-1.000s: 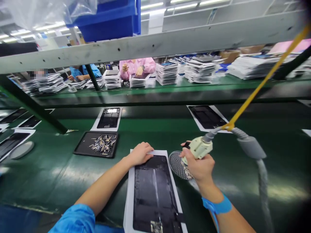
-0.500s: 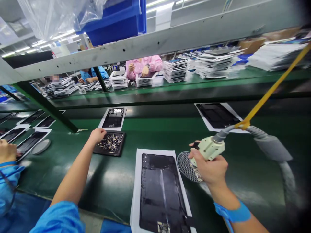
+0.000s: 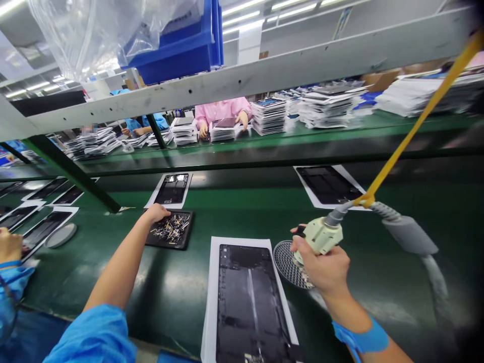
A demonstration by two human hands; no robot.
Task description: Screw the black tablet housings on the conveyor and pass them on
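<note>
My left hand (image 3: 154, 214) reaches over the left side of a black tray (image 3: 186, 242) that holds many small loose parts (image 3: 171, 227). Its fingers are bent together at the parts; what they pinch, if anything, is hidden. With my right hand (image 3: 328, 264) I grip a pale green corded electric screwdriver (image 3: 323, 236), its lower end over a round perforated dish (image 3: 286, 256) with small bits in it. Between my hands a black tablet housing (image 3: 242, 292) lies on a white sheet (image 3: 214, 257), and no hand touches it.
A yellow strap (image 3: 416, 131) holds up the tool's grey cable (image 3: 410, 234). More housings (image 3: 174, 189) (image 3: 327, 184) lie farther back on the green bench (image 3: 242, 212). A co-worker's hand (image 3: 10, 245) is at the left. A metal beam (image 3: 264, 75) crosses above.
The view has tilted slightly upward and shifted. My left hand stays at the tray, now a little farther over the parts. My right hand keeps hold of the screwdriver above the dish.
</note>
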